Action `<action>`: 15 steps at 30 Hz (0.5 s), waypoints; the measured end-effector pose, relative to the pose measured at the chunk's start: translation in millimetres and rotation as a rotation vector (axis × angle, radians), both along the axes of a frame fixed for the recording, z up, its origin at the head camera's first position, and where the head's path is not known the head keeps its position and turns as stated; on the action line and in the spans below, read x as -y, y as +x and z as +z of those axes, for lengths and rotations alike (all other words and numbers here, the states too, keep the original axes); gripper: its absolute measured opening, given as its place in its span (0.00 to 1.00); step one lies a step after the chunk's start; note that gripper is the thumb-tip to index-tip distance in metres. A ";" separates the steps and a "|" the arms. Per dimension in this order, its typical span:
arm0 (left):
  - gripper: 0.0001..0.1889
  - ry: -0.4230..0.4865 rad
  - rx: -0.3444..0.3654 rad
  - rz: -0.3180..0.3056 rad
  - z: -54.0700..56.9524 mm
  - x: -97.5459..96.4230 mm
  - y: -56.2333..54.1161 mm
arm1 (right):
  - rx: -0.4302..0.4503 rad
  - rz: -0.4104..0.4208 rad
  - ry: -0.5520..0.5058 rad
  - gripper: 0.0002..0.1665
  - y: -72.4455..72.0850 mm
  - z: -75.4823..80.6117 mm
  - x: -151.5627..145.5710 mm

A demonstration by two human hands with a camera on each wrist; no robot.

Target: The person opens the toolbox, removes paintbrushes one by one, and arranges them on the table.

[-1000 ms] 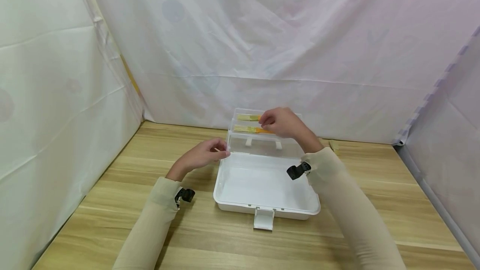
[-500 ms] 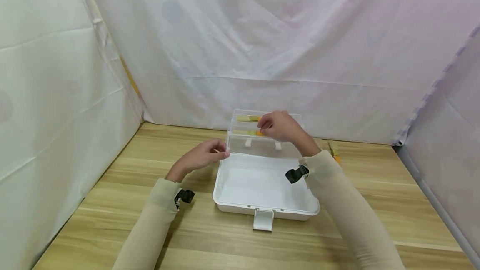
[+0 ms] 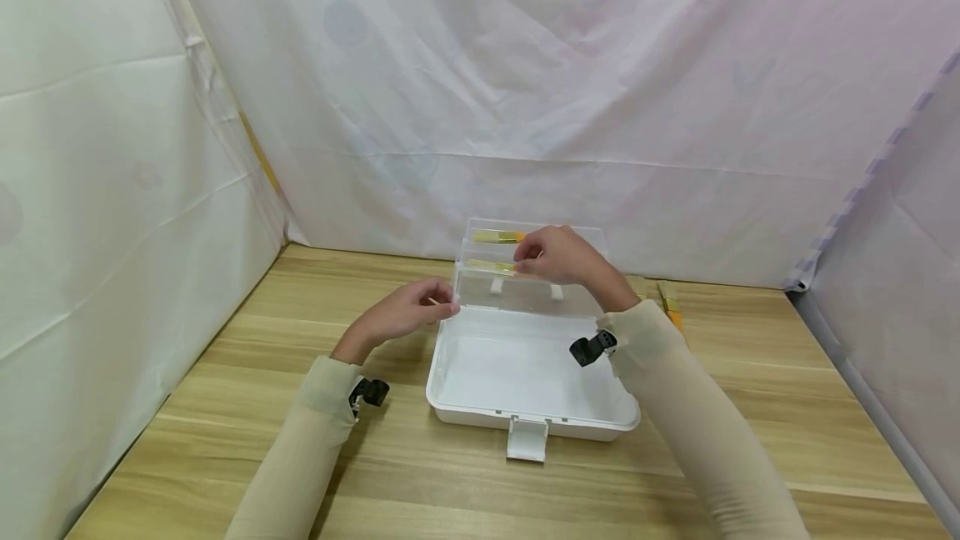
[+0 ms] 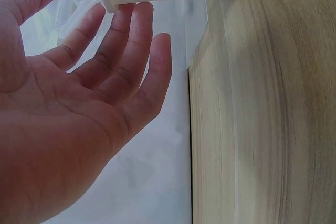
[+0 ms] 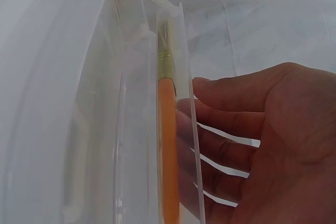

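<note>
A white plastic box (image 3: 536, 369) with clear fold-out trays (image 3: 573, 238) stands with its lid raised. My left hand (image 3: 405, 309) rests at its left rear corner; in the left wrist view, loosely bent, spread fingers (image 4: 139, 38) reach up to the white edge. My right hand (image 3: 566, 257) is at the trays. One paintbrush (image 3: 495, 237) lies in the farther tray, another paintbrush (image 3: 487, 266) in the nearer one, partly hidden by the hand. In the right wrist view, an orange-handled brush (image 5: 168, 145) lies inside a clear tray wall, with relaxed fingers behind it.
Two more brushes lie right of the box: one flat brush (image 3: 670, 302) in view and another brush (image 3: 637, 286) mostly behind the right forearm. The front latch (image 3: 527, 438) hangs down over the wooden table (image 3: 337, 473). White curtains (image 3: 525, 65) enclose the back and sides.
My right hand has come down slightly and the nearer brush has settled lower in its tray. The brushes on the right show more. My left hand stays in place.
</note>
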State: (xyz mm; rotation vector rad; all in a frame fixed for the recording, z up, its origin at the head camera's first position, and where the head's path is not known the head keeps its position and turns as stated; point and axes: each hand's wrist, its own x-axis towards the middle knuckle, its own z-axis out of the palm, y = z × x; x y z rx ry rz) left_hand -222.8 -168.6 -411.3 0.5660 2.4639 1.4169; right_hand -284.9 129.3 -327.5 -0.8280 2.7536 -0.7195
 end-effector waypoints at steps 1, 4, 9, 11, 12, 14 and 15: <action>0.13 0.000 0.001 0.000 0.1 -0.2 0.0 | 0.003 -0.001 0.002 0.11 -0.1 0.3 0.2; 0.13 -0.001 0.005 0.006 0.4 -0.7 -0.2 | 0.008 -0.008 0.012 0.11 -1.6 0.9 0.4; 0.13 0.002 0.011 0.011 1.0 -2.0 -0.9 | 0.012 -0.007 0.031 0.11 -2.7 2.7 0.2; 0.13 0.000 0.011 0.012 1.3 -2.3 -1.0 | 0.017 -0.007 0.030 0.11 -2.4 3.3 -0.2; 0.13 -0.001 0.010 0.012 1.2 -2.4 -1.2 | 0.019 -0.009 0.028 0.10 -2.6 3.0 -0.3; 0.13 -0.003 0.011 0.011 1.3 -2.4 -1.4 | 0.024 -0.008 0.020 0.09 -2.3 3.2 -1.1; 0.13 -0.003 0.012 0.012 1.3 -2.3 -1.5 | 0.026 -0.008 0.015 0.08 -2.4 3.1 -1.6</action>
